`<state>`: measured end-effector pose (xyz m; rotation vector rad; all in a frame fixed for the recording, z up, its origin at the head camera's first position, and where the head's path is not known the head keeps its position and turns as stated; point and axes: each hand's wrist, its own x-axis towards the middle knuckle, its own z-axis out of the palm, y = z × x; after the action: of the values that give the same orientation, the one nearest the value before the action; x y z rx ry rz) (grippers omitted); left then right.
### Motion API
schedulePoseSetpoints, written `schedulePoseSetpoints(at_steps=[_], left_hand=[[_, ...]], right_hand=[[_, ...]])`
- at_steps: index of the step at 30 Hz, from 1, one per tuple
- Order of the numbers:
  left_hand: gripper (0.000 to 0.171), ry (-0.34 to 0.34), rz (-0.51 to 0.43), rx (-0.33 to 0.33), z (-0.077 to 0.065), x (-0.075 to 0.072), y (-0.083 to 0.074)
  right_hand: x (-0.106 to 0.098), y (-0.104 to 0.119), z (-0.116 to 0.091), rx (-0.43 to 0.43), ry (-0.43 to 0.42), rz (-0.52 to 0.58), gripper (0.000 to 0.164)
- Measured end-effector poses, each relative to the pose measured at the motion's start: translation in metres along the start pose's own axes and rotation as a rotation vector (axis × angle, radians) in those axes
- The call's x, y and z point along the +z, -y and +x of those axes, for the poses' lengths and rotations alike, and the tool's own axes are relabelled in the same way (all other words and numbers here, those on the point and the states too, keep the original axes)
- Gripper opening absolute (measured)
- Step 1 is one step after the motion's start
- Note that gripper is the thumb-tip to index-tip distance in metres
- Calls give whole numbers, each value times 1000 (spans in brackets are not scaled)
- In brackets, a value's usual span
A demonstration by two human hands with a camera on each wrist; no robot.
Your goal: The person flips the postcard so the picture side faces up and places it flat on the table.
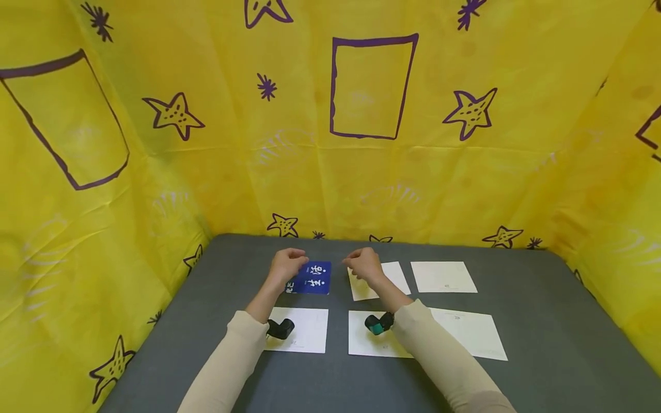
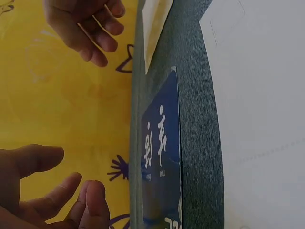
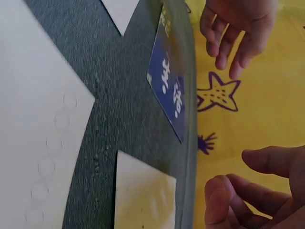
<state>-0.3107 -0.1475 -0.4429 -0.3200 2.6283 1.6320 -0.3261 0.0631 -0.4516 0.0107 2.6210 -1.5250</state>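
In the head view my left hand (image 1: 288,266) hovers over the left side of a blue card (image 1: 319,281) with white lettering, its fingers loosely bent and holding nothing. My right hand (image 1: 364,265) is above the left part of a white card (image 1: 396,276), also with nothing in its relaxed fingers. The left wrist view shows a gap between the left thumb and the fingers (image 2: 95,198). From the right wrist, the thumb stands apart from the fingers (image 3: 219,195) in the same way. The blue card lies flat, its left part partly hidden by the left hand and wrist.
Another white card (image 1: 444,277) lies at the back right of the grey table (image 1: 542,321). Nearer, white cards lie at left (image 1: 307,330), middle (image 1: 361,338) and right (image 1: 475,335), partly covered by my arms. A yellow patterned cloth (image 1: 289,172) surrounds the back and sides.
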Motion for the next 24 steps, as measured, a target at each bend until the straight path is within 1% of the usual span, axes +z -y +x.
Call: schedulePoseSetpoints(at_steps=[5,12,15,24], left_hand=[[35,31,-5,22,-3,13,-6],[33,71,-28,30,-7,32,-9],[33,91,-32,43,-8,40,-9],[30,114,-36,65,-16,61,-15]], right_hand=[[-16,-7,1,3,-5,-38,25],[-38,-14,1,15,0,-62,28],[-46,-17,0,23,-2,-70,29],[-65,-29,-2,41,7,-118,33]])
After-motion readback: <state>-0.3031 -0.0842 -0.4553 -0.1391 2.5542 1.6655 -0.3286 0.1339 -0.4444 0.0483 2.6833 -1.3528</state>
